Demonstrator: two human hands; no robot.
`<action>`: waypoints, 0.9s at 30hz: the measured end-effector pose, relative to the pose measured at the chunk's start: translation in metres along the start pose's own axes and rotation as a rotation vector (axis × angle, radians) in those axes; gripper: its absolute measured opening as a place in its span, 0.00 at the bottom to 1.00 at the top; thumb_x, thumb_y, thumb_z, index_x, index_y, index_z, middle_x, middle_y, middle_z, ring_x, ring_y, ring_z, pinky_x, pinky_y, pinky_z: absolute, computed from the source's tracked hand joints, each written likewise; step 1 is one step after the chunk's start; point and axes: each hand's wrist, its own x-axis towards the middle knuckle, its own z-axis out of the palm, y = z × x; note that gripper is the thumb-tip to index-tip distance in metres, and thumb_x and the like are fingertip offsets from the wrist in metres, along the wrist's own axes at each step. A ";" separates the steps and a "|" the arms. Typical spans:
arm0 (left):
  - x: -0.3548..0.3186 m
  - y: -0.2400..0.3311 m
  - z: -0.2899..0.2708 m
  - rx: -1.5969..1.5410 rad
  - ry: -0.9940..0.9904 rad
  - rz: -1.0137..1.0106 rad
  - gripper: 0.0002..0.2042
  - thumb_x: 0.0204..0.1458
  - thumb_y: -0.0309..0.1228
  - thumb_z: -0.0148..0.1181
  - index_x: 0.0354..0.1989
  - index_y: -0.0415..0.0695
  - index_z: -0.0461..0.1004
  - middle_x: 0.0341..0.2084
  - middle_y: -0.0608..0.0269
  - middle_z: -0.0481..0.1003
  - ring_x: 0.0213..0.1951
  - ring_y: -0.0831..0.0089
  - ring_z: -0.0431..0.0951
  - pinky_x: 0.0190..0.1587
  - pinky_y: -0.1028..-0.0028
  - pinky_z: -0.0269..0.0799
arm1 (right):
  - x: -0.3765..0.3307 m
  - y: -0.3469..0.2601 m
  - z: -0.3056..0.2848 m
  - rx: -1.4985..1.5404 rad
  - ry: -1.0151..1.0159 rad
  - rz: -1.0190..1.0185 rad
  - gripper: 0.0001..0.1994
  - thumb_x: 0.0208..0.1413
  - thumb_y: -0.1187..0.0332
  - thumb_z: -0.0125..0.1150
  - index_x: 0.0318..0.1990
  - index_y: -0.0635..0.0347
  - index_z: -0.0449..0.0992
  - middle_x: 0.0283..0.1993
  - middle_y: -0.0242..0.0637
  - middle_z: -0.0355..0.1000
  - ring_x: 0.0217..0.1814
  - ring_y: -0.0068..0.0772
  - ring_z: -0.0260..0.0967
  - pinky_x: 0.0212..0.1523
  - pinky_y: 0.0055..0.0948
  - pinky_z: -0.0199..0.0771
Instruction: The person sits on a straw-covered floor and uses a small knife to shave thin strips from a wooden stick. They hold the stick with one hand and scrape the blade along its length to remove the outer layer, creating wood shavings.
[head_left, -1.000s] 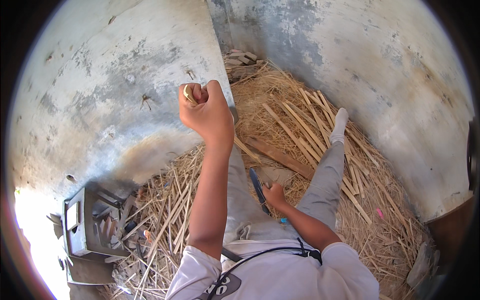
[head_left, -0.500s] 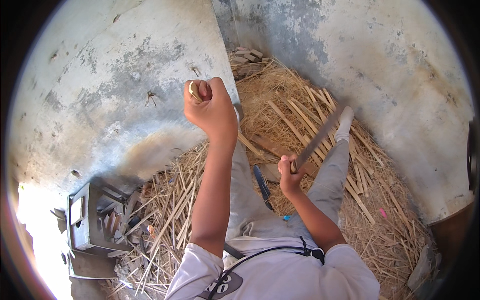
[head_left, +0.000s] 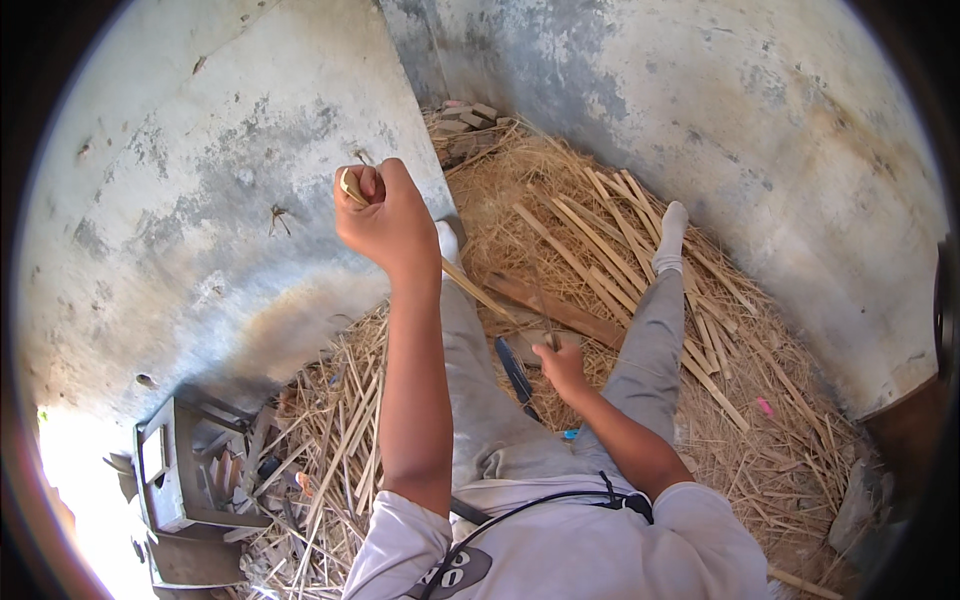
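A seated person is seen from above, legs stretched out over a floor covered in straw and split bamboo strips [head_left: 590, 235]. The left hand [head_left: 385, 215] is raised, its fingers [head_left: 375, 183] curled into a fist around the top end of a thin bamboo sliver [head_left: 470, 285]. The sliver's pale tip pokes out just above the knuckles, and its length slants down from under the fist toward the lap. The right hand [head_left: 562, 365] is lower, between the knees, with fingers closed around something small and thin; what it grips cannot be told. Just to the left of those fingers a dark-bladed knife [head_left: 517, 370] lies against the left trouser leg, close to the hand but apart from it. Beyond the right fingertips a flat brown wooden plank [head_left: 560, 310] lies on the straw. A weathered grey concrete wall [head_left: 200, 170] rises just beyond the raised fist. Well below and left of it sits a grey metal box [head_left: 170, 480] amid loose sticks.
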 end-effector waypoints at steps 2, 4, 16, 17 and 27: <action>-0.002 0.003 -0.001 0.028 -0.032 0.018 0.15 0.51 0.15 0.56 0.23 0.47 0.56 0.20 0.76 0.56 0.25 0.86 0.52 0.24 0.80 0.51 | -0.009 -0.025 0.009 0.252 0.092 -0.228 0.14 0.62 0.70 0.63 0.26 0.57 0.66 0.20 0.30 0.65 0.19 0.20 0.60 0.20 0.31 0.57; -0.001 0.002 -0.005 -0.031 -0.063 -0.017 0.15 0.52 0.16 0.56 0.23 0.47 0.56 0.20 0.76 0.57 0.24 0.86 0.52 0.24 0.80 0.51 | -0.022 -0.043 0.024 0.378 0.148 -0.422 0.16 0.65 0.70 0.62 0.25 0.55 0.64 0.20 0.27 0.63 0.20 0.18 0.57 0.21 0.29 0.56; 0.019 -0.011 -0.022 0.005 -0.046 -0.012 0.18 0.60 0.19 0.58 0.23 0.47 0.56 0.18 0.76 0.58 0.22 0.87 0.54 0.24 0.80 0.52 | 0.009 0.102 -0.002 -0.465 -0.188 0.450 0.15 0.55 0.62 0.63 0.34 0.70 0.81 0.23 0.49 0.76 0.15 0.43 0.71 0.18 0.46 0.69; 0.020 -0.017 -0.035 0.022 -0.038 -0.019 0.18 0.60 0.19 0.58 0.23 0.47 0.56 0.19 0.76 0.58 0.22 0.87 0.54 0.24 0.80 0.52 | -0.003 0.081 -0.004 -0.592 -0.344 0.356 0.16 0.56 0.60 0.62 0.38 0.68 0.82 0.30 0.53 0.79 0.26 0.48 0.79 0.26 0.50 0.75; 0.007 -0.004 -0.035 0.015 -0.062 -0.019 0.17 0.60 0.21 0.58 0.24 0.47 0.56 0.20 0.75 0.59 0.23 0.87 0.55 0.24 0.80 0.54 | -0.004 0.022 -0.012 -0.880 -0.276 0.220 0.21 0.59 0.55 0.59 0.45 0.66 0.83 0.40 0.50 0.82 0.44 0.47 0.83 0.44 0.48 0.81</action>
